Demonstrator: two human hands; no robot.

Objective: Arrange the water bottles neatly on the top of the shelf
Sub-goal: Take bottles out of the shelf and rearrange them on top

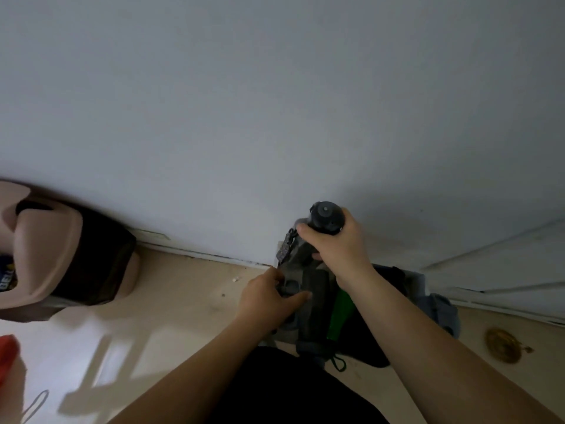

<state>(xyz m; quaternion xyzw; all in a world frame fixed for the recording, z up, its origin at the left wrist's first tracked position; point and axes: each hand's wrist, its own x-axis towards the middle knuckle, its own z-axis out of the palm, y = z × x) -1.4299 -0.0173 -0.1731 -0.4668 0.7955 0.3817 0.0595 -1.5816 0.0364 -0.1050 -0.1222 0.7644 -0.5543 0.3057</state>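
I look steeply down at a spot against the white wall. My right hand [339, 249] grips a dark grey water bottle [325, 215] just below its round cap and holds it upright close to the wall. A dark patterned strap [286, 247] dangles from this bottle. My left hand [269, 295] is closed around the top of a second grey bottle [308, 295] just below and left of the first. A green bottle [339, 313] stands beside it, partly hidden under my right forearm. The shelf surface beneath them is mostly hidden.
A pink and brown bin [76, 255] stands at the left by the wall. At the right are a white door [504, 270], a grey-blue cloth [443, 307] and a round golden object [501, 345] on the beige floor. A red thing [7, 353] shows at the left edge.
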